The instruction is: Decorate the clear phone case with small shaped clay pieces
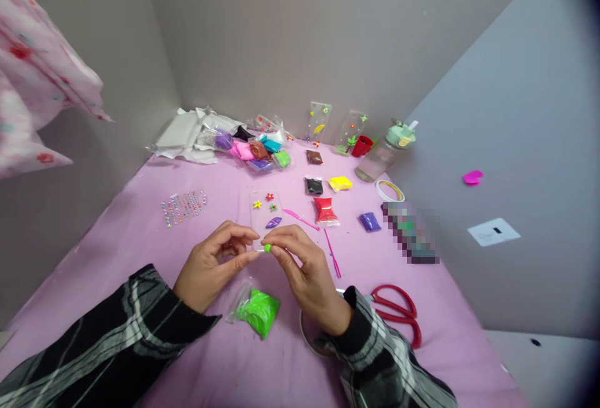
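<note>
A small bit of bright green clay (267,248) is pinched between the thumb and fingers of my right hand (307,264). My left hand (213,261) is closed in a pinch just to the left of it, beside a thin pale piece whose kind I cannot make out. Right behind my fingertips lies a clear phone case (265,198) bearing small clay flowers and a striped purple clay leaf (274,223). An opened packet of green clay (259,312) sits between my forearms.
Pink modelling tools (332,252), red-handled scissors (394,308) and a partly hidden tape roll lie at right. Clay packets (324,210), decorated clear cases (317,122), a red cup (362,145) and a bottle (384,152) stand farther back. A gem sticker sheet (184,208) lies left.
</note>
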Demonstrator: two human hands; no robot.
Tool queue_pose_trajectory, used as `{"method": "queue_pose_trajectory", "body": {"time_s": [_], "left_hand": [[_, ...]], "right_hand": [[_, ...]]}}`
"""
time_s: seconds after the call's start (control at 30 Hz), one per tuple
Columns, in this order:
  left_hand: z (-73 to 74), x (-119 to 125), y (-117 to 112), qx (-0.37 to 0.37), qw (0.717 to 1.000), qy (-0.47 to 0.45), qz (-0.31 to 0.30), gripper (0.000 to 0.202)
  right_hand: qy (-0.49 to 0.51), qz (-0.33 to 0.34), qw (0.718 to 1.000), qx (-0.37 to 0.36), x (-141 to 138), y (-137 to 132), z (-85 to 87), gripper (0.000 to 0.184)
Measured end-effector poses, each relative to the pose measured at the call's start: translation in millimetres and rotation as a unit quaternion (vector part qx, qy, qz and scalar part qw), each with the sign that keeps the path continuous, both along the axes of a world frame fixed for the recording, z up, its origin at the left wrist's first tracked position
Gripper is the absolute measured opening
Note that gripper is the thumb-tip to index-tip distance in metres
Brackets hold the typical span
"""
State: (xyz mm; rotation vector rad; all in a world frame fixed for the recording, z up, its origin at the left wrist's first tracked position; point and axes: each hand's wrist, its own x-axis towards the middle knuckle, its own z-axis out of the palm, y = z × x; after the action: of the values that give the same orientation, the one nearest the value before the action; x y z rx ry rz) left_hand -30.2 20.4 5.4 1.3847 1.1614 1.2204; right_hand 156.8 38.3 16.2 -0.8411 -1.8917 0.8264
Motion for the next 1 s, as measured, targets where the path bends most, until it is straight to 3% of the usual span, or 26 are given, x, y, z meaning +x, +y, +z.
{"method": "queue_pose_trajectory", "body": {"time_s": [0.13,0.33,0.47,0.8,1.0], "left_hand": [[-3.1,0.8,-2.3,0.115,0.993,0.018,-0.015,0.018],[-2.4,1.0,-2.6,0.195,0.978,0.073,-0.024,0.022],[-4.7,2.7,-4.2,0.216,0.971,0.093,-0.033,0.026],[-3.3,2.4,-6.5,0.265,0.953,0.145,-0.005,0.021],[-6.6,1.5,-6.3,0.308,0.925,0.223,0.015,0.016]], "right_hand": [[0.07,0.035,0.986,-0.145,-0.4,2.6,1.0,0.01],[0.171,0.094,0.921,-0.336,-0.9,6.3,-0.4,0.011],[0.176,0.081,0.91,-0.366,-0.7,6.6,-0.5,0.013],[0.14,0.097,0.915,-0.367,0.1,6.2,0.4,0.015],[0.132,0.092,0.913,-0.375,0.8,7.1,1.4,0.018]]}}
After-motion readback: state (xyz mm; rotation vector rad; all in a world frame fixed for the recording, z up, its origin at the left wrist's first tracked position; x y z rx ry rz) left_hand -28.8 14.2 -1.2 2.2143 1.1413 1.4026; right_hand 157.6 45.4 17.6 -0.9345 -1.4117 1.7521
